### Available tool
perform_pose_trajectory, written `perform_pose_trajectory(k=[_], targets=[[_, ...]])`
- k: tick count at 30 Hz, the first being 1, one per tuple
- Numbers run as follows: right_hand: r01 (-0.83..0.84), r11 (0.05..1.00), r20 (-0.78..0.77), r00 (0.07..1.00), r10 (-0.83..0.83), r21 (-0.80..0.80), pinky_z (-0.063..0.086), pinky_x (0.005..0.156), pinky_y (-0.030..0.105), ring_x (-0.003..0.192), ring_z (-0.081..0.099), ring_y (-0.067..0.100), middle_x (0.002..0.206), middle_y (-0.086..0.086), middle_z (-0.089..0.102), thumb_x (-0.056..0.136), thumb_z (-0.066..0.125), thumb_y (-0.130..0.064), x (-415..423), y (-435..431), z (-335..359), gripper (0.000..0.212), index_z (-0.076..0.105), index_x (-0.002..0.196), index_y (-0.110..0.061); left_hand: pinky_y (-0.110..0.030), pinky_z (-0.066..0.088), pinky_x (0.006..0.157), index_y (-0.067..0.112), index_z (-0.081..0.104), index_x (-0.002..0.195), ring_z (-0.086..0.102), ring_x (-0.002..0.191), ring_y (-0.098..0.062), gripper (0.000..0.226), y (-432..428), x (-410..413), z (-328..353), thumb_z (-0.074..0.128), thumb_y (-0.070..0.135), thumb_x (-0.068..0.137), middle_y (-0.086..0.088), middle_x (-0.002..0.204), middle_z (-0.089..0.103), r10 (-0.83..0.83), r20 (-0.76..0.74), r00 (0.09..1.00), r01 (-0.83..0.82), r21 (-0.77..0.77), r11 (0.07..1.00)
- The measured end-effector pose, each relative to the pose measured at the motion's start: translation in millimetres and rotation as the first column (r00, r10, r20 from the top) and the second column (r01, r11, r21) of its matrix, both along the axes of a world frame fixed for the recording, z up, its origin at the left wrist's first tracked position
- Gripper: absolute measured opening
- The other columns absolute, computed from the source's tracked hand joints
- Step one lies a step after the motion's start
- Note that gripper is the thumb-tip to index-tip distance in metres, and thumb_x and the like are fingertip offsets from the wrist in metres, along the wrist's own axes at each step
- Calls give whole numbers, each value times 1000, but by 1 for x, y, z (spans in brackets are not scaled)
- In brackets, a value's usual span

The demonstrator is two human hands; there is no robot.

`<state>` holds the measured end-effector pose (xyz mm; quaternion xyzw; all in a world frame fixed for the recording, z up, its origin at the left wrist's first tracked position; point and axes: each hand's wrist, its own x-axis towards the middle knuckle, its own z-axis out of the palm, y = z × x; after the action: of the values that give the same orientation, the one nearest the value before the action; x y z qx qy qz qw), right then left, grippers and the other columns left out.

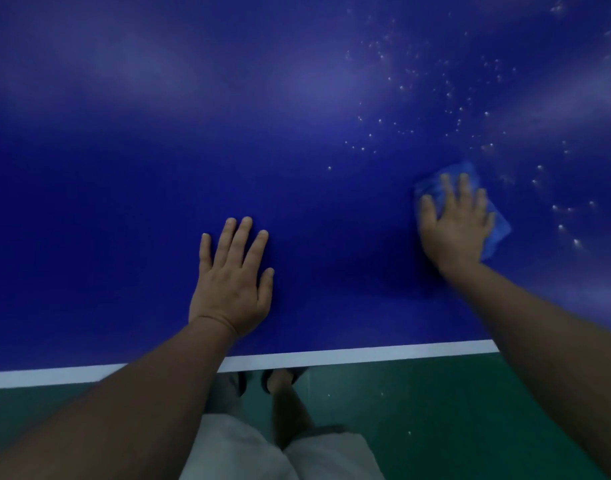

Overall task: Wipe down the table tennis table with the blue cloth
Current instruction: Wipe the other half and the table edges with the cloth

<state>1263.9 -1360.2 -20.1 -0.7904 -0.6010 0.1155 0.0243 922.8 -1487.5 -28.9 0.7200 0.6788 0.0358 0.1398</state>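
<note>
The dark blue table tennis table (124, 168) fills the upper part of the view, with a white line along its near edge. A light blue cloth (498, 233) lies flat on the table at the right. My right hand (456, 223) presses down on the cloth with straight, spread fingers; the hand and cloth look blurred. My left hand (233, 278) rests flat on the bare table near the front edge, fingers straight. Many small water droplets (453, 109) speckle the surface beyond and to the right of the cloth.
The white edge line (331, 358) marks the table's near border. Below it lies a green floor (453, 410), with my legs in light shorts and dark sandals by the table edge.
</note>
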Motion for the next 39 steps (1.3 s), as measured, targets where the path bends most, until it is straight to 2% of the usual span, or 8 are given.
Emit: perform_pose_trajectory(k=[3,6,9,14,20,24,32,39], targets=[[223,975,-9,975,-223,-16,5,121,62,154,5,32,169,-4,9,98,20,-60,-28,-9,4,68,21,160,-31,-58,4,123,16,32,155,8,155,-27,66,-1,0,-1,27,49,98,-9,166,18,-5,-11,1000,5,-13,1000],[-211,976,26,977,210,50,10,120,62,152,15,36,166,-1,23,96,32,-58,-75,-68,-3,65,35,155,-30,-58,4,123,16,31,156,7,155,-28,67,-2,0,-1,28,50,98,-9,167,17,-13,-23,1000,13,-10,1000],[-774,632,74,633,771,32,18,116,67,153,13,36,166,1,24,99,38,-57,-109,-122,-3,62,37,154,-30,-57,5,123,15,33,155,9,155,-28,66,-2,-1,-2,28,49,99,-10,166,18,-26,-10,1000,26,-4,1000],[-982,191,37,191,981,-5,6,122,59,154,12,33,166,-2,23,100,36,-59,-135,-50,-3,59,31,154,-36,-48,-1,124,9,31,155,12,154,-23,67,0,-5,-1,29,46,100,-8,165,24,10,127,992,-14,27,1000],[-226,972,2,974,227,-68,6,121,60,154,8,34,168,-4,11,97,21,-64,-83,125,3,67,21,158,-37,-52,7,121,11,27,156,14,154,-24,64,0,-1,-2,31,43,100,-6,165,24,18,27,999,-19,6,1000],[76,994,-16,997,-77,-75,1,122,60,155,-1,31,169,-6,3,101,23,-61,-80,114,12,65,15,160,-34,-48,11,122,12,32,154,21,152,-22,62,2,-5,2,34,39,99,-6,162,32,55,146,988,-59,24,998],[-819,569,29,572,820,71,21,118,61,150,25,35,162,1,33,96,39,-63,-162,8,-10,63,45,150,-31,-43,2,125,9,30,156,16,153,-26,67,115,-24,12,31,41,98,-10,165,23,73,185,980,-93,104,990],[190,981,38,981,-188,-37,6,122,57,154,5,30,169,-4,9,97,23,-65,-32,103,11,71,19,160,-34,-53,-11,123,24,4,161,-15,154,-20,69,179,-37,4,8,57,100,1,169,-8,-22,-49,999,18,-75,997]])
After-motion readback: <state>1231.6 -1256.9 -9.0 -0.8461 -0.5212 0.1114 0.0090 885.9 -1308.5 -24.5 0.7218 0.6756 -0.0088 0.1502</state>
